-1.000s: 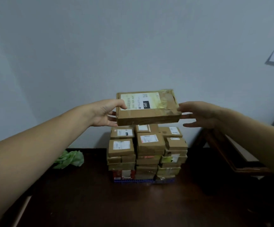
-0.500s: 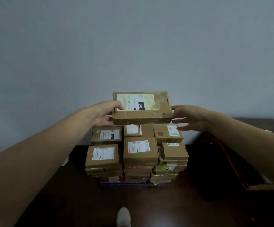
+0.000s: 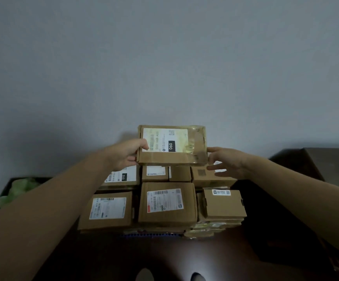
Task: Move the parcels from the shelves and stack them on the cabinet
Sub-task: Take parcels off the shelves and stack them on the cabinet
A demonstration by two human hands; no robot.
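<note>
Parcel (image 3: 172,146) marked 060 is high at the back of the stack (image 3: 166,203), close to the wall. You are holding it level, label up. (first spotter)

On your grip: your left hand (image 3: 127,153) has its thumb on top beside the label and its fingers curled under the edge, so it is clamped on the box. Your right hand (image 3: 227,162) only touches the opposite edge, with its fingers spread and loose. (second spotter)

I cannot tell whether it rests on the back row or hangs just above it. My guess is that you are in the middle of setting it down. (first spotter)

A good deal looks done. Several tiers of boxes stand in rows on the worktop of the cabinet (image 3: 164,256), labels mostly up. (second spotter)

This one needs settling and releasing. The shelves are out of view, so neither of us can tell you how many more wait there. (first spotter)

Mind the right column. Its boxes are smaller and sit unevenly, so I think yours is safer centred over the back row. (second spotter)
</note>
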